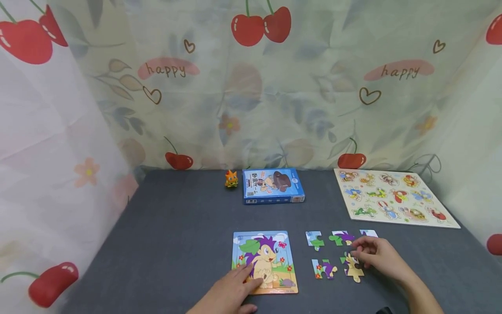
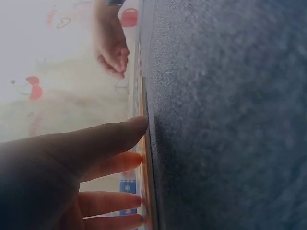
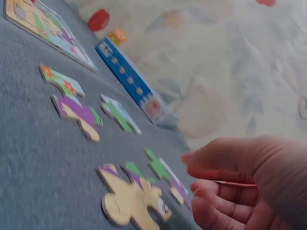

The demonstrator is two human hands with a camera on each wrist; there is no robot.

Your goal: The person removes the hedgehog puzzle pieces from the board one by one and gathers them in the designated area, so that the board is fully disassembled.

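My left hand (image 1: 232,288) rests its fingertips on the near left part of a square hedgehog puzzle board (image 1: 291,257); in the left wrist view the thumb (image 2: 136,127) touches the board's edge. To the right of it lie several loose jigsaw pieces in two rows. My right hand (image 1: 380,256) hovers above the rightmost ones, fingers loosely bent, nothing visible between them. Closest to its fingers is a hedgehog face piece (image 3: 127,199). Beside that lies a piece with red flowers and purple spines (image 3: 76,112). A far-row piece (image 1: 368,233) is partly covered by the right hand.
A blue game box (image 1: 273,185) lies at the back of the dark table, with a small orange spiky toy (image 1: 231,179) to its left. A white board of insect pictures (image 1: 396,196) lies back right. Printed cloth (image 1: 266,126) hangs behind and along both sides.
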